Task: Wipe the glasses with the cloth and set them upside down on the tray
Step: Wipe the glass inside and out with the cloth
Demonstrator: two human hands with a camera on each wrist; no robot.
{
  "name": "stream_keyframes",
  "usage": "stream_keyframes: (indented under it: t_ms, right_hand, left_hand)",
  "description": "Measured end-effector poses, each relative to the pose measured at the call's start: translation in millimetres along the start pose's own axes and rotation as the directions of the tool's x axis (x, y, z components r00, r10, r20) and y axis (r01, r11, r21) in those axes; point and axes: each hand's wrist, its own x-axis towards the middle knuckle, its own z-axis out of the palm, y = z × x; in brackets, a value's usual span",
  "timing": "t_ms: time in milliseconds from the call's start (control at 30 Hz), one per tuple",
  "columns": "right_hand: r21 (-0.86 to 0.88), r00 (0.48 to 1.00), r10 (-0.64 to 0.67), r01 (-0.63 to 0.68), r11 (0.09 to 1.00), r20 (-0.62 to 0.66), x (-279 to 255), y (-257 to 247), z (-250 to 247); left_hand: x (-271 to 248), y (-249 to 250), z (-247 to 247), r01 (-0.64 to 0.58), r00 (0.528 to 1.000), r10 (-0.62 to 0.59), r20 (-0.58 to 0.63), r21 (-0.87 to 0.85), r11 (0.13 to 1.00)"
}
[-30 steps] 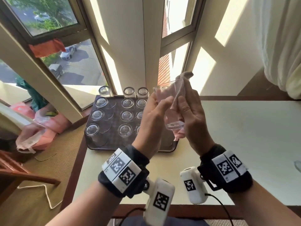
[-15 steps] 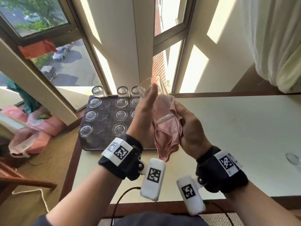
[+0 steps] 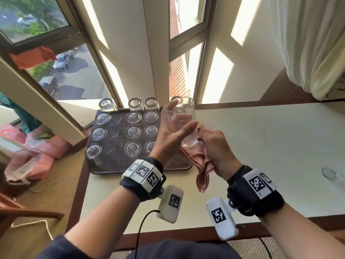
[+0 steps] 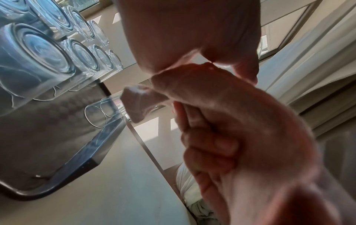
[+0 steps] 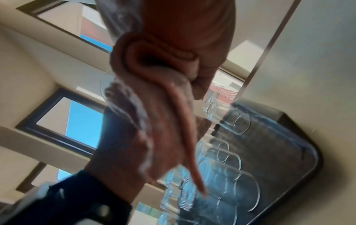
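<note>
My left hand [image 3: 173, 132] grips a clear glass [image 3: 186, 111] above the tray's right edge, tilted with its mouth away from me. My right hand [image 3: 214, 144] clutches a bunched pink cloth [image 3: 200, 161] against the glass's base; the cloth's end hangs down. In the right wrist view the cloth [image 5: 163, 106] is folded in my palm. The left wrist view shows my right hand [image 4: 240, 129] as a fist round the cloth. The dark tray [image 3: 104, 166] holds several glasses [image 3: 133, 131] standing upside down in rows.
The tray sits at the back left of a cream table [image 3: 261, 146] by the windows. Another glass [image 3: 329, 174] lies at the table's right edge. A curtain [image 3: 308, 43] hangs at the top right. Pink bags [image 3: 43, 150] and a wooden chair [image 3: 22, 212] are on the left.
The cloth, wrapped round the glass half a second ago, has slid down to its base. The glass now shows bare in my left hand, mouth pointing away.
</note>
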Motion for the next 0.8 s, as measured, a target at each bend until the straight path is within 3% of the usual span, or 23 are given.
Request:
stream_keyframes:
  t_ms: [100, 267, 367, 467, 567, 667, 733, 800]
  right_hand:
    - [-0.087, 0.997, -0.071, 0.071, 0.994, 0.005, 0, 2, -15]
    - [0.009, 0.964, -0.263, 0.264, 0.965, -0.042, -8, -14, -43]
    - [-0.061, 0.892, -0.437, 0.445, 0.893, 0.113, -14, -16, -43]
    - [-0.239, 0.811, -0.495, 0.571, 0.785, 0.312, -10, -14, -37]
    - [-0.401, 0.825, -0.413, 0.553, 0.73, 0.385, -8, -18, -32]
    - [-0.519, 0.85, -0.176, 0.454, 0.724, 0.497, -13, -24, -24]
    - [-0.506, 0.803, -0.043, 0.415, 0.756, 0.595, -16, -30, -24]
    - [-0.446, 0.755, -0.01, 0.399, 0.801, 0.656, -17, -36, -31]
  left_hand:
    - [3, 5, -6, 0.003, 1.0, -0.001, -0.023, 0.072, 0.997]
    - [2, 17, -29, 0.026, 0.997, -0.049, 0.057, 0.345, 0.938]
    - [-2, 24, -38, 0.049, 0.981, -0.138, 0.136, 0.514, 0.857]
    - [-5, 29, -40, 0.045, 0.969, -0.179, 0.168, 0.594, 0.804]
    - [-10, 32, -41, 0.028, 0.97, -0.166, 0.177, 0.6, 0.8]
    - [-12, 35, -37, -0.085, 0.957, -0.131, 0.258, 0.685, 0.724]
    - [-12, 36, -34, -0.147, 0.941, -0.132, 0.312, 0.727, 0.671]
    - [-13, 34, -34, -0.128, 0.935, -0.155, 0.318, 0.713, 0.69]
